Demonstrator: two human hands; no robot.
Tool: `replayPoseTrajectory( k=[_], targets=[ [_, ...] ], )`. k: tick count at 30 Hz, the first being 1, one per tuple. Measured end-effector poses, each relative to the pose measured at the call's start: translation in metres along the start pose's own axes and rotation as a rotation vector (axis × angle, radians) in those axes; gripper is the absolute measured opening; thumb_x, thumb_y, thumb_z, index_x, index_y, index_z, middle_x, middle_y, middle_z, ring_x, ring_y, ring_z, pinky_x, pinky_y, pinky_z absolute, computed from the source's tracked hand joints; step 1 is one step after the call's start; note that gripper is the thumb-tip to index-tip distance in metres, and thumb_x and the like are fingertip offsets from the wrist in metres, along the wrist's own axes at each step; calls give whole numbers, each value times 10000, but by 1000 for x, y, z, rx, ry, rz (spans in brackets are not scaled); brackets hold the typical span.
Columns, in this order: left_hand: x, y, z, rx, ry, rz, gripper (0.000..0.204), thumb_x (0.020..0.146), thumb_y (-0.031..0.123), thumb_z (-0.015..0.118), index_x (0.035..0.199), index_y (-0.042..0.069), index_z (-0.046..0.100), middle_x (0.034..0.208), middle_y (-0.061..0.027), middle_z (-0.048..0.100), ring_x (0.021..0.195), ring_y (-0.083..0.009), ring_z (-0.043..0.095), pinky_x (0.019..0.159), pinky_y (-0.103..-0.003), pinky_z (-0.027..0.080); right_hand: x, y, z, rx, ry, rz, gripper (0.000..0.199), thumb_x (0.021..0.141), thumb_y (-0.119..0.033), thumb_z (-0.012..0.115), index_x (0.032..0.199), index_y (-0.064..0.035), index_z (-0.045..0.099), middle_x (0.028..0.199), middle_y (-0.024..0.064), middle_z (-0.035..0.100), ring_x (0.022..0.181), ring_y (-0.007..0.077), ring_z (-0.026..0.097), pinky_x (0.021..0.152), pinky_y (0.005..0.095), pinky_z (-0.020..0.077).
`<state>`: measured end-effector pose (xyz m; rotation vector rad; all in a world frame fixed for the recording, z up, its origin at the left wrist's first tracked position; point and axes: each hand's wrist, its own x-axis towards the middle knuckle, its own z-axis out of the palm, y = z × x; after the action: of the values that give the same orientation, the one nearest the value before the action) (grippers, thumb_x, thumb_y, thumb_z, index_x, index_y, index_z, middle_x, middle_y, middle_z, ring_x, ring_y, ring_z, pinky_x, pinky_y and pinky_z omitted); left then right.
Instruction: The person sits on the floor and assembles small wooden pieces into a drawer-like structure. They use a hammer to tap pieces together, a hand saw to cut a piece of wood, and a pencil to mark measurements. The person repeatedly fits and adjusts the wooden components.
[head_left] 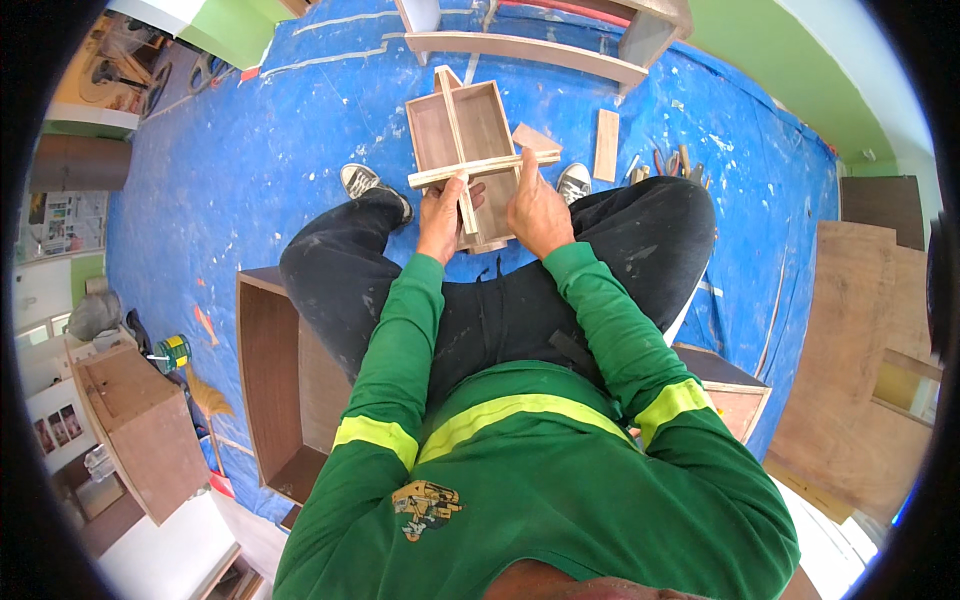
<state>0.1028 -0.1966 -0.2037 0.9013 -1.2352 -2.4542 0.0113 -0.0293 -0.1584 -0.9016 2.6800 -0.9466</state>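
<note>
A shallow wooden drawer box (487, 115) stands on the blue floor sheet between my feet. Over it lie two light wooden strips that cross: a long strip (452, 118) runs lengthwise, and a crosswise strip (440, 177) reaches past both sides of the box. My left hand (440, 218) is closed about the crosswise strip near the crossing, thumb on top, other fingers partly hidden below. At the right part of that strip, my right hand (540, 215) grips it with the index finger laid over it. Whether the strips are fixed to the box I cannot tell.
Loose wood pieces (606, 145) and several hand tools (672, 165) lie to the right. A wooden frame (530, 45) stands ahead. Open brown cabinets (268, 380) flank me; a broom (208, 398) and green can (173, 352) are at left. A large panel (845, 350) lies at right.
</note>
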Motion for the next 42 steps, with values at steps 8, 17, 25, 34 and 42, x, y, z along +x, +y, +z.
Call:
replayPoseTrajectory(
  k=[8,17,25,34,42],
  targets=[
    [5,-7,-7,-8,10,6,590,1035,322,781,1402,-60,519,1335,-173,661,1179,-329,735,1022,-436,629,-5,-5,-6,47,-1,-22,749,923,-36,600,1576,109,263,1191,414,684,1038,551,704,897,575,572],
    [6,-11,-5,288,41,89,509,1023,268,789,1340,-62,565,1304,-177,681,1170,-328,743,1015,-421,631,-3,-7,-7,8,-19,-56,760,904,2,601,1577,112,265,1248,422,665,1066,545,703,914,566,583],
    [8,4,-6,-126,-11,19,286,1077,253,715,1229,30,621,1198,-112,705,1153,-280,748,965,-365,634,0,5,-3,-6,5,-111,729,906,10,596,1565,118,304,1214,410,678,1095,531,696,949,567,562],
    [21,-12,-23,13,19,-76,383,1037,365,770,1229,56,648,1110,-92,694,1026,-208,723,852,-365,599,-6,11,-6,-126,-42,-60,688,917,8,591,1558,88,353,1161,368,711,1014,505,720,866,567,576],
    [7,0,3,-146,-22,-273,610,1038,508,741,1442,73,600,1293,-118,683,1183,-259,701,883,-429,598,-10,6,-27,-75,32,-49,695,911,11,616,1548,94,350,1302,379,667,1101,529,702,927,573,580]
  ],
)
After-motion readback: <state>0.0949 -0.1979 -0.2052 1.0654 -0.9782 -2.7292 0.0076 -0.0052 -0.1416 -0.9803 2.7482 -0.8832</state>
